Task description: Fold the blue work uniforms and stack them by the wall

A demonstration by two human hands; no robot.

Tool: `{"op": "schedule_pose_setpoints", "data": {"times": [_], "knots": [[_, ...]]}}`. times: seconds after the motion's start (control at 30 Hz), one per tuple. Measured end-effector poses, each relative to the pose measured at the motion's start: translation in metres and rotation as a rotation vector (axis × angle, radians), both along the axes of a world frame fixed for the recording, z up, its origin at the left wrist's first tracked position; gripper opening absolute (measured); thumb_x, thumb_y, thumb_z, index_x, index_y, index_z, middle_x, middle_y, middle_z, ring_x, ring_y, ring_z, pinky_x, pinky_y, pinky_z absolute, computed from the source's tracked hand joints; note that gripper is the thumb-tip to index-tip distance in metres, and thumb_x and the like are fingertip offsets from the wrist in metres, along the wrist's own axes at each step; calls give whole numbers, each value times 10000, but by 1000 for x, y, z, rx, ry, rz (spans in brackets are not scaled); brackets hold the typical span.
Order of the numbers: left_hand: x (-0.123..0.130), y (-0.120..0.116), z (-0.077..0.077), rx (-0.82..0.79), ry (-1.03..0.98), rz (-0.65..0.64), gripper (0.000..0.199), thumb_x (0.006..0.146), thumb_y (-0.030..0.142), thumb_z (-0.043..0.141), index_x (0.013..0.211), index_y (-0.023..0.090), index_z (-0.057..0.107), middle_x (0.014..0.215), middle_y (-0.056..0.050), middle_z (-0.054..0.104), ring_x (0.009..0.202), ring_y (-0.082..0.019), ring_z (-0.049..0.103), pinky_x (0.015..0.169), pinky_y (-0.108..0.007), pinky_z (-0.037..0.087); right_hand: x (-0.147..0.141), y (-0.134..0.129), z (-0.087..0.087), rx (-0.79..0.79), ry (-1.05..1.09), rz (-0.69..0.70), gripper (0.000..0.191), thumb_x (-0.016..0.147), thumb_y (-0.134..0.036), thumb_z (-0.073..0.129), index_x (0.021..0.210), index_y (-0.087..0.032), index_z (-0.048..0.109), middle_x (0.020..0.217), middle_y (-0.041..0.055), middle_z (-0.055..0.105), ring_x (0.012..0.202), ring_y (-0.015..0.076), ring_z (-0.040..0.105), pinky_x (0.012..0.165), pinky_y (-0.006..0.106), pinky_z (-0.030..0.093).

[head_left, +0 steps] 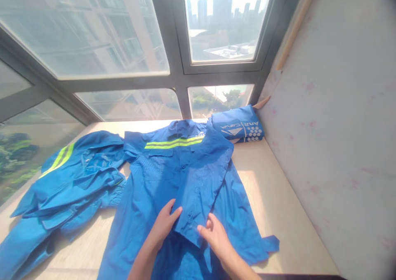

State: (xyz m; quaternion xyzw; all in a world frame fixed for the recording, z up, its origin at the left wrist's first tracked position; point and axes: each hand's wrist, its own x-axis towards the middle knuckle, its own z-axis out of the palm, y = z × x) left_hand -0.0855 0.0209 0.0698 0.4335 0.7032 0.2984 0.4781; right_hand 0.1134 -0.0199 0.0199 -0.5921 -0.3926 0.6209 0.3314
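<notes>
The head view is dominated by a window (175,36) with grey frames, buildings and greenery showing through the glass. A pale wall (334,127) with faint pink marks rises on the right, and below lies a sunlit, light-coloured ledge (266,185).

The blue jacket (157,176) lies spread on the middle of the ledge, its collar toward the window and its lower part toward the person. A long section of its cloth slants from the upper right down to the space between the hands; whether it is a sleeve or a front panel cannot be told. To the left lies a rumpled second blue garment (80,185), meeting the jacket's edge. At the far right corner, near the wall, sits a folded blue bundle (236,121) with white print.

Smaller are the two hands, apart from each other at the slanting cloth. The left hand (167,217) has thumb and fingers parted at its left edge; the right hand (215,232) is at its right edge, and whether it grips cannot be told.

Smallest are the jacket's yellow-and-grey stripe (175,143) and a blue tab (271,243) at its lower right.
</notes>
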Motion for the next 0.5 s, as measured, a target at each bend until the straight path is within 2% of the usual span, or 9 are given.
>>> {"op": "schedule_pose_setpoints", "data": {"times": [0.1, 0.17, 0.23, 0.3, 0.37, 0.5], "knots": [[20, -11, 22, -45, -336, -29, 554, 807, 541, 660, 1192, 142, 651, 1223, -137, 713, 1160, -322, 652, 975, -439, 532, 19, 3, 20, 73, -100, -25, 386, 773, -564, 655, 870, -191, 677, 787, 54, 672, 784, 240, 633, 716, 332, 524], [36, -25, 32, -51, -469, -36, 567, 800, 567, 681, 1191, 157, 656, 1199, -126, 721, 1123, -317, 667, 950, -435, 543, 43, 0, 37, 146, -176, -66, 377, 814, -559, 607, 855, -188, 661, 798, 63, 678, 789, 246, 640, 721, 330, 520], [53, -42, 33, -54, -538, -32, 607, 768, 594, 716, 1196, 169, 657, 1192, -130, 719, 1117, -324, 664, 950, -431, 538, 71, -7, 51, 209, -211, -72, 387, 848, -561, 575, 927, -192, 656, 813, 61, 693, 771, 242, 651, 696, 317, 516], [71, -59, 25, -62, -570, -47, 635, 737, 608, 742, 1192, 174, 653, 1166, -137, 720, 1101, -327, 660, 942, -414, 533, 97, -17, 59, 255, -244, -65, 384, 873, -560, 560, 983, -205, 659, 839, 61, 712, 785, 241, 668, 700, 305, 519], [88, -73, 12, -84, -565, -94, 631, 720, 618, 750, 1159, 177, 645, 1089, -127, 723, 1036, -306, 667, 881, -374, 542, 118, -25, 57, 274, -314, -60, 371, 875, -555, 560, 980, -218, 674, 852, 65, 726, 818, 249, 685, 736, 307, 527], [112, -89, -17, -201, -465, -186, 539, 710, 633, 722, 998, 197, 589, 821, -30, 646, 737, -191, 625, 591, -258, 498, 144, -33, 26, 199, -474, -30, 409, 810, -571, 567, 955, -213, 703, 808, 69, 745, 808, 278, 710, 755, 345, 545]]}}
